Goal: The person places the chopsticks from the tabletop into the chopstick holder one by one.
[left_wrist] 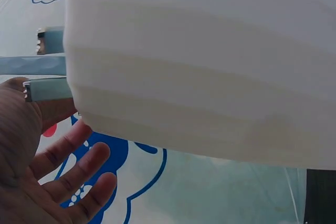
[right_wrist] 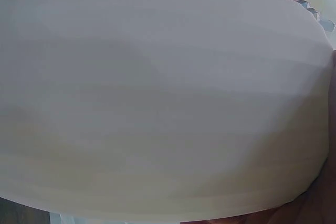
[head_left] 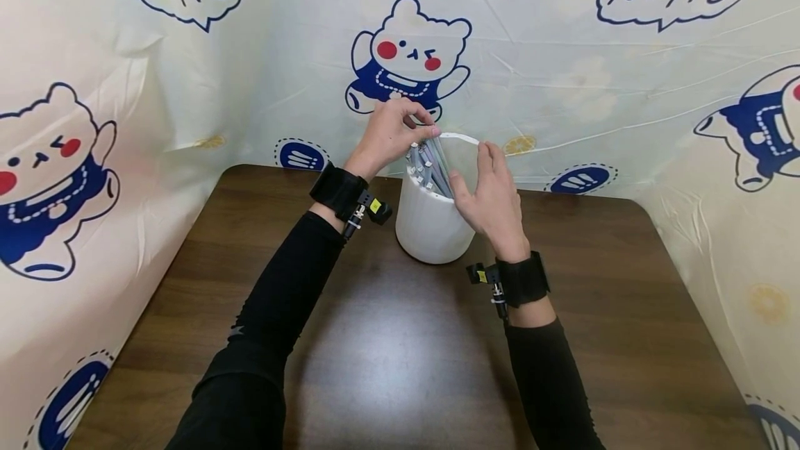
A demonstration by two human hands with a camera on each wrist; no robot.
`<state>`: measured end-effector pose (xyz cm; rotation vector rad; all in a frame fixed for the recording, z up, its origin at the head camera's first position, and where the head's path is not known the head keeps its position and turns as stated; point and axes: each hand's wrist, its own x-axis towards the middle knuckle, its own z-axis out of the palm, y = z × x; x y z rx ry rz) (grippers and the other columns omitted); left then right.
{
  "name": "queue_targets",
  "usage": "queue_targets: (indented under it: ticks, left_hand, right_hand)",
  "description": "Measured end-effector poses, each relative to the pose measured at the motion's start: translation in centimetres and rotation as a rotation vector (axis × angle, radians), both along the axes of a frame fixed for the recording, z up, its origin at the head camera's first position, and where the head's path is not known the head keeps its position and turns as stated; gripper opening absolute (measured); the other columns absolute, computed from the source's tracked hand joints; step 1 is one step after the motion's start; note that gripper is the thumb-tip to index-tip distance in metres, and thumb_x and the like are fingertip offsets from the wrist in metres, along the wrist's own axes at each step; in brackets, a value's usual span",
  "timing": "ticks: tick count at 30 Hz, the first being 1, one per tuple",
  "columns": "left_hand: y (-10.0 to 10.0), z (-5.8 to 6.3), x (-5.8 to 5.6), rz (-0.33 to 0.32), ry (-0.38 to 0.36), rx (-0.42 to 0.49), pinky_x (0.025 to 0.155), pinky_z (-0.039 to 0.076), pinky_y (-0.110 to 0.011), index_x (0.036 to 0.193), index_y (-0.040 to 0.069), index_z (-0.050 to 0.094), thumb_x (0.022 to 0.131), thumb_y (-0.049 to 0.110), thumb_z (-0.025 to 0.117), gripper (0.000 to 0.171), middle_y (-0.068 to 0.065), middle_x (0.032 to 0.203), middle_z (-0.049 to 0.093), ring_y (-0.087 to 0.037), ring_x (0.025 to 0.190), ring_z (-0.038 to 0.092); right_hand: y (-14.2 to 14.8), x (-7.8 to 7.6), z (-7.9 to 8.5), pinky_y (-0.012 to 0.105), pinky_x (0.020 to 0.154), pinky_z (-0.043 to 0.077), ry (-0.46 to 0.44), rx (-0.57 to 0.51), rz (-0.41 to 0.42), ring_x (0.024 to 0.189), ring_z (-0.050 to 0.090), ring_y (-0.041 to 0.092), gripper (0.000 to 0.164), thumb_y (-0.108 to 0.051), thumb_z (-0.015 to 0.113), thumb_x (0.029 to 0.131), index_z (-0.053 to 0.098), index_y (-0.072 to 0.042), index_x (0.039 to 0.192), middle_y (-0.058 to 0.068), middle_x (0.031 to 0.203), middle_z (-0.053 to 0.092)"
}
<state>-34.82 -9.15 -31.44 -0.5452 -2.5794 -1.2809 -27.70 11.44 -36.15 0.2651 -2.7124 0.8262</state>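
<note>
A white cylindrical container (head_left: 434, 228) stands upright near the back of the table. Several slim grey-blue sticks (head_left: 428, 167) lean inside it against its left side; in the left wrist view, small silvery ends show on the sticks (left_wrist: 47, 90) that poke past the rim. My left hand (head_left: 396, 132) is over the left rim, thumb and forefinger pinching the top of one stick while the other fingers are spread behind. On the right side, my right hand (head_left: 494, 203) holds the container, thumb near the front rim and fingers farther back. The container wall (right_wrist: 157, 98) fills most of the right wrist view.
The brown wooden table (head_left: 387, 367) ends just behind the container. A pale printed curtain (head_left: 531, 75) hangs close along the back and both sides. Black bands with small cameras (head_left: 377, 210) are strapped to both wrists.
</note>
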Motion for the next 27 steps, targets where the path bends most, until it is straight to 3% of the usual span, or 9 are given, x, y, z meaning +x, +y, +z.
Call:
queue_targets:
  ticks: [8,18,23,27]
  left_hand:
    - [0.0,-0.5,-0.1,-0.044,-0.031,0.106,0.074,0.056,-0.027,0.101,0.013,0.077,0.09,0.028,0.078,0.019,-0.003,0.102,0.074,-0.019,0.09,0.065]
    - [-0.2,-1.6,-0.4,-0.063,-0.087,0.157,0.091,0.054,-0.03,0.108,0.014,0.07,0.093,0.032,0.075,0.025,-0.005,0.112,0.072,-0.018,0.099,0.064]
    - [-1.9,-3.0,-0.5,0.0,-0.106,0.196,0.098,0.052,-0.034,0.125,0.011,0.059,0.1,0.037,0.063,0.037,-0.008,0.125,0.065,-0.021,0.111,0.061]
    - [-3.9,-4.3,0.1,0.09,-0.125,0.175,0.106,0.046,-0.041,0.141,0.009,0.045,0.104,0.041,0.053,0.05,-0.012,0.136,0.057,-0.027,0.125,0.053]
  right_hand:
    - [-0.2,-0.1,-0.1,0.065,0.11,0.041,0.007,-0.006,0.0,0.146,0.04,0.039,0.08,-0.05,0.049,0.099,0.03,0.001,0.158,0.017,0.164,0.03]
    - [-0.1,-0.2,0.0,0.067,0.111,0.038,-0.068,-0.009,-0.001,0.149,0.034,0.042,0.087,-0.056,0.047,0.098,0.021,-0.002,0.161,0.017,0.168,0.02]
    - [1.0,-0.5,0.3,0.063,0.122,0.024,-0.176,-0.074,0.038,0.156,0.019,0.04,0.1,-0.067,0.045,0.097,0.001,-0.006,0.164,0.019,0.171,0.006]
    - [3.1,-0.5,0.7,0.065,0.123,0.018,-0.19,-0.11,0.021,0.156,0.018,0.042,0.094,-0.068,0.039,0.099,0.01,-0.006,0.163,0.02,0.171,0.008]
